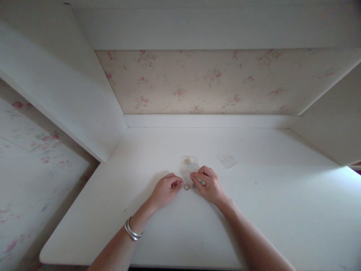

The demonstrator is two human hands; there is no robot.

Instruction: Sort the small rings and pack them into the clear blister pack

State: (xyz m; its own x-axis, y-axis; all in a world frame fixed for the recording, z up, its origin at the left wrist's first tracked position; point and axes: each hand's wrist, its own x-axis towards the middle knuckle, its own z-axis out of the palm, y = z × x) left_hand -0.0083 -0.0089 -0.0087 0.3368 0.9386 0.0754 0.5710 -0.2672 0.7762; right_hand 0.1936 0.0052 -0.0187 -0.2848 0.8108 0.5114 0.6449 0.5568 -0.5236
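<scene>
My left hand (166,190) rests on the white desk (267,195) with its fingers curled in a pinch; whatever it pinches is too small to make out. My right hand (207,182) lies just to its right, fingers pressed on the lower edge of a small clear plastic bag (188,165). A small yellowish round piece shows inside the bag's top. Two small round pieces (189,186) lie on the desk between my hands. A silver bracelet circles my left wrist.
A second small clear bag (228,159) lies flat to the right, behind my right hand. White side panels wall in the desk left and right, with floral wallpaper (203,81) at the back. The desk's front edge is near me.
</scene>
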